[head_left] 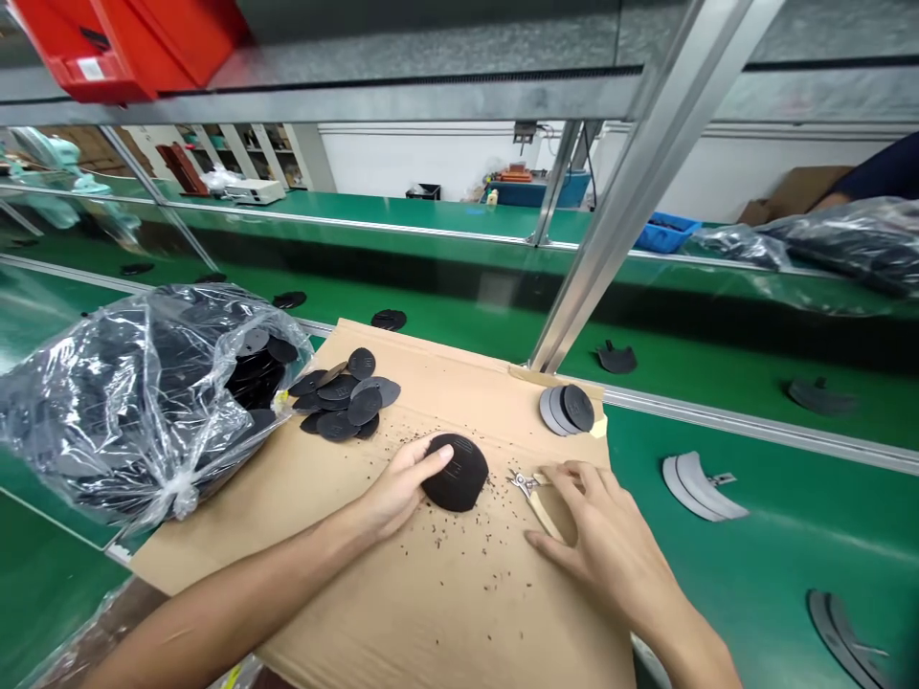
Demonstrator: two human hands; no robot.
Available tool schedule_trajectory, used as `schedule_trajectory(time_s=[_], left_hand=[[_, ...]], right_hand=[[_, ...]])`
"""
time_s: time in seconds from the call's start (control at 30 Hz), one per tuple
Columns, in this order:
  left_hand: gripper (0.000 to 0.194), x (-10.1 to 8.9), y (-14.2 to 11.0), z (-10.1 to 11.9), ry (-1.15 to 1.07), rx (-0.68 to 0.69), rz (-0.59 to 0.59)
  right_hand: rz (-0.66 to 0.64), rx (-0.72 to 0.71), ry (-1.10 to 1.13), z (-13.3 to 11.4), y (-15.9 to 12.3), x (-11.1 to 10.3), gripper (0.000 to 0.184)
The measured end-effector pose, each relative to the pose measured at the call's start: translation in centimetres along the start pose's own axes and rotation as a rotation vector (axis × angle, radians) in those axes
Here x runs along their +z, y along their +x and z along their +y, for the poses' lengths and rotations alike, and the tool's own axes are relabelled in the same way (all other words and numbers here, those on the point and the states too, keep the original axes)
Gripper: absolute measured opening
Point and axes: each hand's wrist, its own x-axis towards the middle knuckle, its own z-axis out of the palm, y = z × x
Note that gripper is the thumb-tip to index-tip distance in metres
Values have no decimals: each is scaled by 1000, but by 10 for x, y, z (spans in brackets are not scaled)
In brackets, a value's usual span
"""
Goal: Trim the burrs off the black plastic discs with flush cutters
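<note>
Disc (458,477) pinched in left hand (400,485); right hand (601,522) loosely round nippers (545,516); cardboard (359,593), green bench (725,584).

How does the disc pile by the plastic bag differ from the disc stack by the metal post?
Order: the pile is loose and jumbled; the stack is lined up, slightly fanned.
Count: the pile plainly outnumbers the stack.
Colour: the pile is mostly dark; the stack pairs pale grey with a dark face.
Shared: both lie on the cardboard.
</note>
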Motion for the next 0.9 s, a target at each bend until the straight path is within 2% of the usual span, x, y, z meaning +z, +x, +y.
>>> schedule_trajectory(time_s=[0.17, 0.33, 0.4, 0.5, 0.57, 0.7, 0.9], left_hand=[[35, -1, 1, 1, -21, -11, -18], [34, -4, 0, 2, 65, 51, -42], [35, -5, 0, 3, 127, 80, -45], [31, -4, -2, 6, 192, 87, -45], [29, -4, -4, 7, 203, 84, -66], [27, -3, -7, 7, 164, 87, -138], [25, -3, -9, 8, 142, 83, -163]], right_hand=[[66, 28, 66, -4, 0, 2, 30], [226, 74, 369, -19, 3, -6, 29], [234, 85, 484, -27, 3, -8, 28], [180, 90, 574, -37, 3, -8, 26], [173, 28, 564, -42, 1, -6, 29], [257, -140, 466, -46, -1, -1, 38], [330, -217, 415, -45, -1, 0, 42]])
